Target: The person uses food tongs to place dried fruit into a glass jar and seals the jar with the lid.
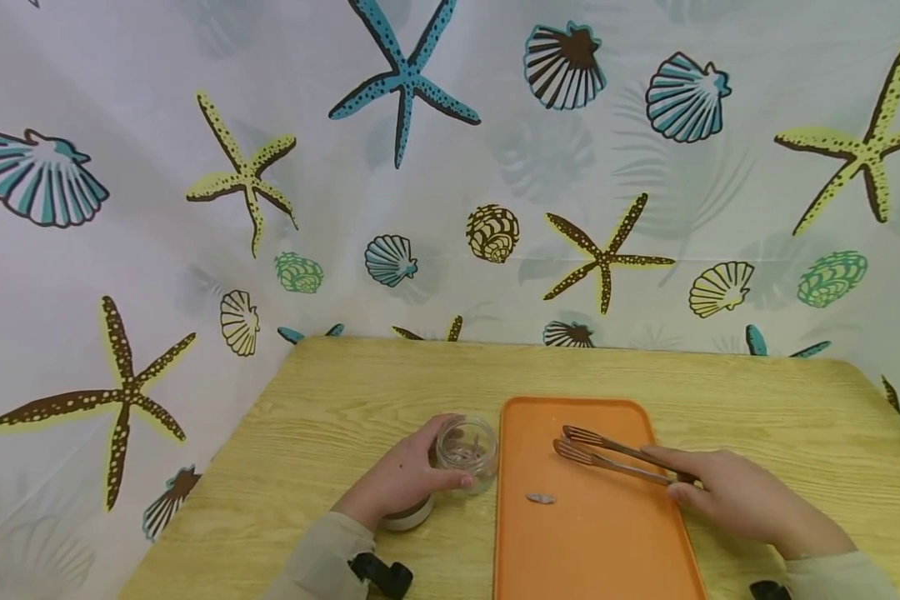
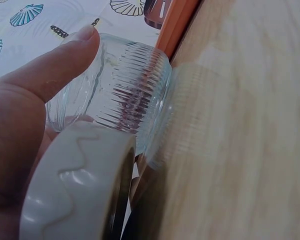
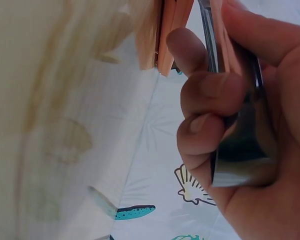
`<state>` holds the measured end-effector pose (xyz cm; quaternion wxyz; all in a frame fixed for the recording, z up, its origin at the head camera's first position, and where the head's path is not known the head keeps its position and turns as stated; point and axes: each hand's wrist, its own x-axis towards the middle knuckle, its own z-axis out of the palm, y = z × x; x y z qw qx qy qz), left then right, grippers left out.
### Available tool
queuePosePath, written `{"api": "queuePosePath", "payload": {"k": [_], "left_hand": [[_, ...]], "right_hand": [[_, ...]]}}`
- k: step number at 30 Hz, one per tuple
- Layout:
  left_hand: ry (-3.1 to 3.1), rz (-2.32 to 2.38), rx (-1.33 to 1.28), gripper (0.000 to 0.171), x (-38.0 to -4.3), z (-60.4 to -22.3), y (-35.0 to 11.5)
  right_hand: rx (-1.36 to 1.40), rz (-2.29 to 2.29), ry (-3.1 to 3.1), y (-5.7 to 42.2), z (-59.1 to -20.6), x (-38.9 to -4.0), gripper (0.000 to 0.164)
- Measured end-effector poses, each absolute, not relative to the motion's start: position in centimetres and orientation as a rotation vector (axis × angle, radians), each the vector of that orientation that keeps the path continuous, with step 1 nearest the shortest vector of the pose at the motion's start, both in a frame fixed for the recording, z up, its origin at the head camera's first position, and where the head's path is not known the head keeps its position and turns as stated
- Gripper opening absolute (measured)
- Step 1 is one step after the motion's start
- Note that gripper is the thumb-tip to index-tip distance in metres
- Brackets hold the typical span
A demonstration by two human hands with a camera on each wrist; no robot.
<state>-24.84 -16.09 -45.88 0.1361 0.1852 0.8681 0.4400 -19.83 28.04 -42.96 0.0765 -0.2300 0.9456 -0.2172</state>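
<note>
My left hand (image 1: 401, 479) grips a clear glass jar (image 1: 483, 482) without a lid, standing on the table just left of the orange tray (image 1: 592, 550). Some small dark bits show inside the jar (image 2: 115, 85) through its ribbed wall. In my right hand (image 1: 742, 500) is a pair of metal tongs (image 1: 622, 468), its slotted tips parted over the tray's upper part. The right wrist view shows fingers curled around the tongs' handle end (image 3: 245, 155). A small greyish piece (image 1: 540, 498) lies on the tray, below and left of the tong tips; its kind is unclear.
A round whitish lid-like object (image 1: 408, 518) lies by my left wrist, partly hidden under it; it looms large in the left wrist view. The wood-grain table (image 1: 330, 400) ends at a hanging cloth (image 1: 450, 183) printed with shells and starfish.
</note>
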Motion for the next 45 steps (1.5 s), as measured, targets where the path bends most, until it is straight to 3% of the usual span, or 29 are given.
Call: {"api": "queuePosePath", "payload": {"k": [45], "left_hand": [[2.5,1.286,0.539,0.086,-24.85,-46.05,-16.06]], "right_hand": [[-0.663,-0.602,2.86,27.95,-43.02,-19.83,0.047]]}}
